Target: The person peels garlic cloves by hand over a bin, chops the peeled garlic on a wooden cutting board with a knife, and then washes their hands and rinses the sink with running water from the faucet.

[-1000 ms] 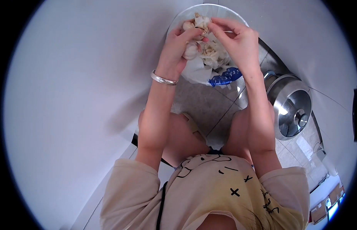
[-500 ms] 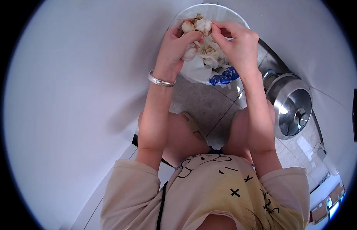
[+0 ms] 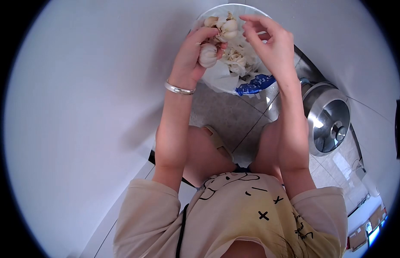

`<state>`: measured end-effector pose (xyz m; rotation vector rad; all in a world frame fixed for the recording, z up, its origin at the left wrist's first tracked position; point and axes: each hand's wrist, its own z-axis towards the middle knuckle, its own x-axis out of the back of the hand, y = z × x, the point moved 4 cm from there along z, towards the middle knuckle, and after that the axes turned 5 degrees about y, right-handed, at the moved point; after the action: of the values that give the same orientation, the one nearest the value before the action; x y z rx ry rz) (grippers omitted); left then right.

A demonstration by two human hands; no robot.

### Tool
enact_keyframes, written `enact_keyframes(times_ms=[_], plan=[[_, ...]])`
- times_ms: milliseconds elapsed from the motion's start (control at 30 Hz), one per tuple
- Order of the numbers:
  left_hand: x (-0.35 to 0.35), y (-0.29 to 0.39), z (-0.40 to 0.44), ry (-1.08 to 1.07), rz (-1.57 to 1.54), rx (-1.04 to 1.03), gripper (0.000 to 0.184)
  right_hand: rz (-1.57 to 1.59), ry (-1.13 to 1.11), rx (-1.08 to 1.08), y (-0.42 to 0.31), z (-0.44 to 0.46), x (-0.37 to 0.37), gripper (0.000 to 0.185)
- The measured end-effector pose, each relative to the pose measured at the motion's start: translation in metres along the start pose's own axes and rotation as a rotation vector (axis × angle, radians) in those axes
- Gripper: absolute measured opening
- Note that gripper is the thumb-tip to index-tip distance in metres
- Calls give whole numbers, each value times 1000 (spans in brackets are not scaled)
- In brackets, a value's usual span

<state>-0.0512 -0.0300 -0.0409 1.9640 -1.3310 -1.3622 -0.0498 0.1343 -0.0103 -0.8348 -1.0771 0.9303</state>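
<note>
My left hand (image 3: pixel 192 53), with a silver bangle at the wrist, holds garlic over a lined bin. A partly opened garlic bulb (image 3: pixel 228 29) with a dry stem shows past its fingertips, and a whole white bulb (image 3: pixel 208 56) sits lower, against the fingers. To the right, my right hand (image 3: pixel 271 43) is raised apart from the garlic, fingers bent and separated, with nothing visible between them. Pale garlic skins (image 3: pixel 239 61) lie inside the bin (image 3: pixel 219 91) beneath both hands.
A blue printed piece of plastic (image 3: pixel 255 84) lies at the bin's near edge. Right of my right forearm stands a steel pot with a glass lid (image 3: pixel 326 122). A white surface (image 3: pixel 79 107) rises at left. My knees frame the tiled floor (image 3: pixel 225 112).
My right hand has let go of the bulb's side and moved right, its fingers spreading. My left hand has shifted slightly left and turned, so both bulbs show more fully.
</note>
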Motion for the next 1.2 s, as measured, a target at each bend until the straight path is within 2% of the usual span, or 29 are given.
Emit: enact_keyframes(times_ms=[100,200,267,400,500,600,800,1000,1100,1200], plan=[[-2,-2,-1,12,90,-7,27,-31,-142,204,-19,-2,-2,24],[-9,-6,-4,-20,81,16,28,-65,-177,274,-13,-7,-10,26],[-18,-5,-11,8,-9,40,29,-3,-197,158,-12,-7,-10,26],[-24,0,-8,-144,179,-53,31,15,-219,85,-9,-6,-10,23],[-24,-5,-6,-134,221,-72,35,-6,-181,109,-10,-7,-10,21],[-27,-4,-8,-110,242,-94,38,-170,-108,194,-13,-8,-12,23],[-26,-3,-6,-97,271,-134,37,-219,-3,189,-10,-9,-21,20],[-30,-2,-11,-91,229,-116,38,-108,109,159,-8,-7,-18,20],[-28,1,-11,-105,243,-128,38,-33,98,161,-5,-7,-20,25],[-29,4,-10,-119,247,-137,38,113,-35,-18,-5,-5,-19,28]])
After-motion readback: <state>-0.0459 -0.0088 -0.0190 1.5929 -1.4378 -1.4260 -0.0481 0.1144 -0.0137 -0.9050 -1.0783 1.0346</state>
